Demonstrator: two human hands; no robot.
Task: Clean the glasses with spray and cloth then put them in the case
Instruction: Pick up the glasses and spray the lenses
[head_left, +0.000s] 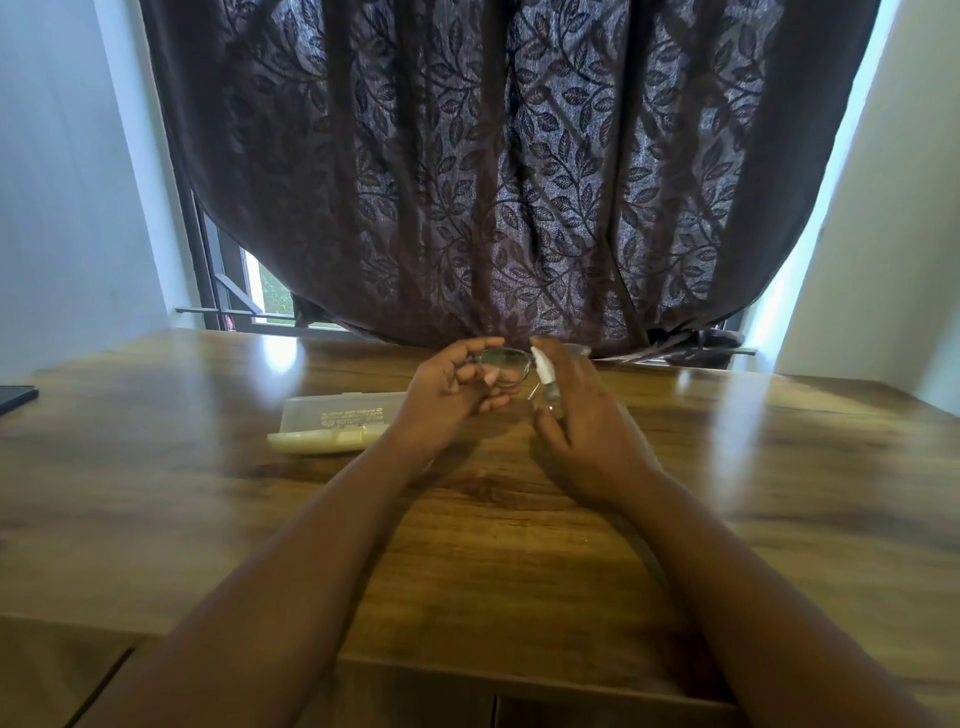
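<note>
The task looks to be at its first stage, the spraying. The left hand (457, 387) pinches the glasses (503, 364) by the frame, thumb on top and fingers curled under, lifting them above the worktop (493, 545) with one lens facing the right. The right hand (576, 410) is wrapped around a small clear spray bottle (548, 382), its white nozzle aimed at that lens from just beside it; whether liquid is coming out cannot be told. No cloth can be seen, so the wiping appears not yet done. The case (337, 423), a pale translucent one, lies on the worktop just left of the left hand; whether it is open or closed is hard to tell, and the glasses are not in it. The worktop is glossy brown wood grain catching window glare, with a dark flat object (15, 397) at its far left edge. Behind hangs a dark leaf-patterned curtain (493, 171) over a barred window, between pale walls.
</note>
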